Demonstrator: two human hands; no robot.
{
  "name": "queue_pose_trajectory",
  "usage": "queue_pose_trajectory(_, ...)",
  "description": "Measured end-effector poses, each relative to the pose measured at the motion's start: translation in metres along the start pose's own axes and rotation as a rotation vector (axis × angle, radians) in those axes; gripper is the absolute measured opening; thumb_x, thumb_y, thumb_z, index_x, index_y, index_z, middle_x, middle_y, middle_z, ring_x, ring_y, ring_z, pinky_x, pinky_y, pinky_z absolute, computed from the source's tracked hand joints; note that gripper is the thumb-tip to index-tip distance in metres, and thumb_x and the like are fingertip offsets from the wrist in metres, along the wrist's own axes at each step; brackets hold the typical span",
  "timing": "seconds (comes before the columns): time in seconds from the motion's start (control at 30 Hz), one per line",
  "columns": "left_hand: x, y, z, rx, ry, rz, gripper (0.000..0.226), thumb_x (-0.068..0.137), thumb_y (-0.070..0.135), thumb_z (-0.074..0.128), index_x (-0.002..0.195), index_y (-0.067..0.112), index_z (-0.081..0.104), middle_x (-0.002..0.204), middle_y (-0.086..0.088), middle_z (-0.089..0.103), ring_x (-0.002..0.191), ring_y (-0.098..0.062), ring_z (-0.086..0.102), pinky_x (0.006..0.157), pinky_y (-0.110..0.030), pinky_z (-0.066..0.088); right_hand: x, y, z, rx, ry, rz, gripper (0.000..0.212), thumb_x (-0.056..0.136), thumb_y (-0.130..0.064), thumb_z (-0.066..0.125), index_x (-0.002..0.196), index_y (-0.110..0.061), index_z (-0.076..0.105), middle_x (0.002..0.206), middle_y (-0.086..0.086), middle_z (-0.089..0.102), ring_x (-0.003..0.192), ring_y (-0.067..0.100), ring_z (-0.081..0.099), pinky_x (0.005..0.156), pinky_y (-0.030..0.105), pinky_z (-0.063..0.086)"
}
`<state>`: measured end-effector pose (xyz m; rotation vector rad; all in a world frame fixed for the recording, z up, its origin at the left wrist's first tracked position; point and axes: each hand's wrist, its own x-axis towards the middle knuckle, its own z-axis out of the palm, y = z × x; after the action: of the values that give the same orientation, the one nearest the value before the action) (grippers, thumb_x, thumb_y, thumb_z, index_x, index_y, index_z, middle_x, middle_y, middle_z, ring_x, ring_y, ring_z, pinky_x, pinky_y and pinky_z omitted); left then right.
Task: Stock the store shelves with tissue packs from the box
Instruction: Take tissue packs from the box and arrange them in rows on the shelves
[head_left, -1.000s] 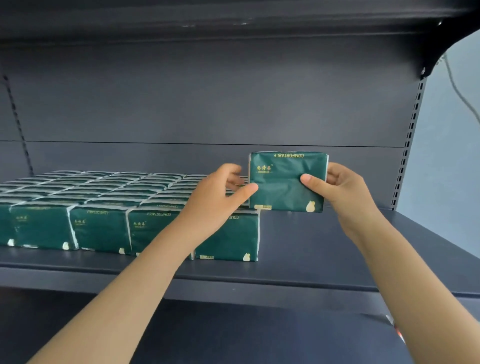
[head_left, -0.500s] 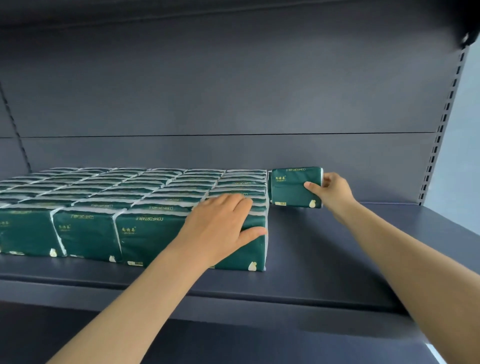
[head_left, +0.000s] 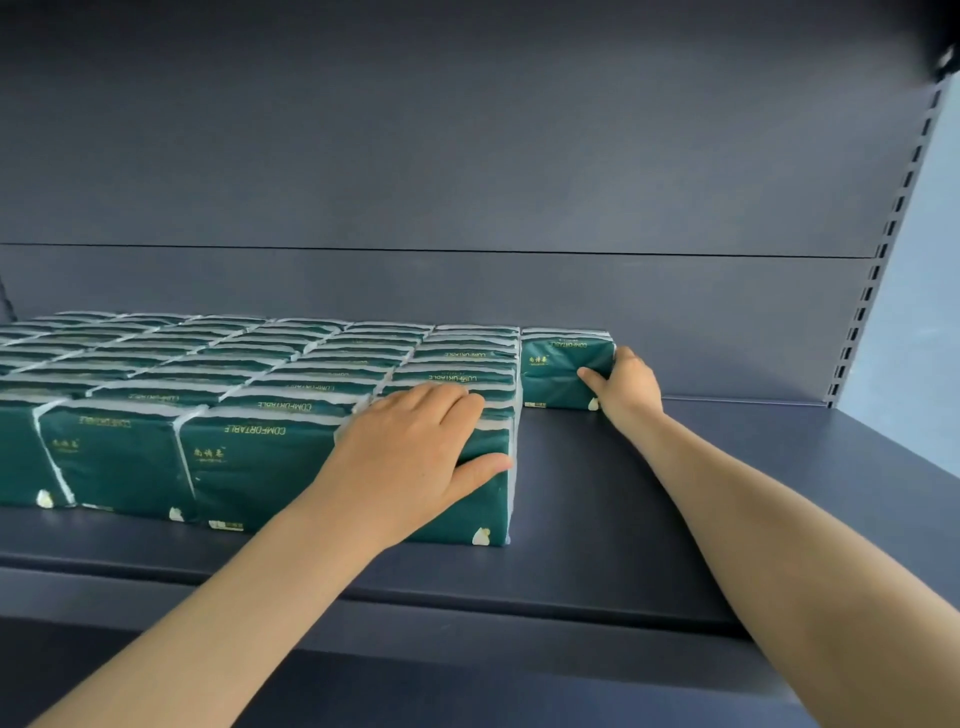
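Note:
Several rows of dark green tissue packs (head_left: 249, 384) stand tightly on the dark shelf (head_left: 597, 519), filling its left part. My left hand (head_left: 415, 457) rests flat on the front right pack of that block, fingers over its top and thumb on its front face. One more green tissue pack (head_left: 558, 366) stands upright at the back of the shelf, against the block's right side. My right hand (head_left: 626, 387) grips this pack at its right edge, thumb on the front face. The box is out of view.
The shelf's back panel (head_left: 467, 291) rises just behind the packs. A slotted upright (head_left: 878, 249) runs up the right side, with a pale wall beyond it. The shelf's right half is bare.
The single pack went from held up in front to standing at the back of the shelf beside the block, still in my right hand. My left hand settled onto the front right pack.

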<state>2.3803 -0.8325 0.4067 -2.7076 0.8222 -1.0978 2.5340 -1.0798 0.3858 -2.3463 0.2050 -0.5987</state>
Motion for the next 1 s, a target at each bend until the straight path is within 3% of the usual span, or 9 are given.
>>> queue_pose_trajectory(0.1,0.000,0.000,-0.001,0.027,-0.001,0.005,0.072,0.096,0.059,0.013,0.092,0.012,0.068,0.092,0.000,0.069,0.082,-0.018,0.068,0.060,-0.030,0.056,-0.002,0.004,-0.004,0.029,-0.094,0.039,0.033,0.090,-0.031,0.061,0.110,-0.006,0.054,0.083,0.000,0.059,0.064,0.009,0.052,0.065,0.028,0.038)
queue_pose_trajectory(0.2,0.001,0.000,-0.003,0.046,-0.032,0.008,0.069,0.093,0.059,0.017,0.092,0.013,0.068,0.091,0.002,0.069,0.081,-0.017,0.068,0.066,-0.032,0.056,-0.004,0.007,-0.009,-0.013,-0.203,0.120,0.034,0.083,-0.033,0.066,0.099,-0.003,0.059,0.078,0.003,0.060,0.068,0.019,0.053,0.055,0.027,0.037)
queue_pose_trajectory(0.27,0.001,0.002,-0.007,0.049,-0.041,0.003,0.067,0.090,0.059,0.021,0.097,0.013,0.068,0.095,0.001,0.070,0.086,-0.019,0.068,0.086,-0.038,0.053,-0.011,0.006,-0.017,-0.081,-0.236,0.128,0.033,0.083,-0.033,0.067,0.082,-0.005,0.052,0.074,0.005,0.052,0.064,0.019,0.048,0.048,0.027,0.030)
queue_pose_trajectory(0.37,0.002,0.007,-0.021,0.074,-0.156,-0.041,0.089,0.078,0.067,-0.003,0.128,0.018,0.052,0.126,0.004,0.058,0.117,-0.016,0.055,0.113,-0.039,0.026,-0.029,-0.001,-0.039,-0.260,-0.328,0.072,0.040,0.087,-0.034,0.062,0.064,-0.009,0.040,0.063,0.002,0.043,0.057,0.017,0.043,0.047,0.026,0.028)
queue_pose_trajectory(0.43,0.002,0.006,-0.033,0.077,-0.172,-0.066,0.102,0.070,0.073,-0.017,0.135,0.022,0.042,0.132,0.005,0.051,0.124,-0.015,0.047,0.113,-0.034,0.021,-0.046,-0.008,-0.056,-0.433,-0.405,0.012,0.042,0.088,-0.036,0.059,0.060,-0.010,0.041,0.062,0.002,0.042,0.067,0.023,0.048,0.048,0.025,0.029)
queue_pose_trajectory(0.5,0.000,0.002,-0.046,0.055,-0.125,-0.114,0.094,0.078,0.072,-0.012,0.132,0.019,0.044,0.129,0.003,0.052,0.120,-0.018,0.048,0.105,-0.031,0.030,-0.062,-0.019,-0.075,-0.564,-0.464,-0.045,0.040,0.088,-0.039,0.057,0.065,-0.008,0.047,0.069,0.002,0.045,0.080,0.025,0.049,0.052,0.025,0.033)
queue_pose_trajectory(0.57,-0.006,-0.004,-0.062,0.045,-0.112,-0.163,0.068,0.093,0.061,0.012,0.129,0.015,0.047,0.127,0.000,0.053,0.118,-0.019,0.049,0.101,-0.032,0.036,-0.079,-0.029,-0.093,-0.659,-0.493,-0.118,0.039,0.089,-0.042,0.055,0.092,-0.003,0.059,0.091,0.006,0.055,0.094,0.027,0.052,0.068,0.027,0.043)
queue_pose_trajectory(0.63,-0.016,-0.010,-0.082,0.057,-0.118,-0.187,0.053,0.098,0.050,0.025,0.125,0.012,0.050,0.123,-0.003,0.056,0.115,-0.020,0.051,0.097,-0.033,0.040,-0.105,-0.046,-0.114,-0.749,-0.473,-0.185,0.043,0.091,-0.038,0.053,0.118,-0.005,0.055,0.117,0.008,0.056,0.110,0.028,0.053,0.087,0.032,0.045)
queue_pose_trajectory(1.0,-0.125,-0.060,-0.253,0.090,-0.176,-0.247,0.032,0.098,0.034,0.040,0.107,0.008,0.056,0.106,-0.010,0.056,0.098,-0.029,0.055,0.086,-0.043,0.048,-0.285,-0.181,-0.196,-0.843,-0.159,-0.296,0.044,0.092,-0.033,0.056,0.125,-0.005,0.052,0.125,0.011,0.056,0.115,0.032,0.053,0.090,0.035,0.046)
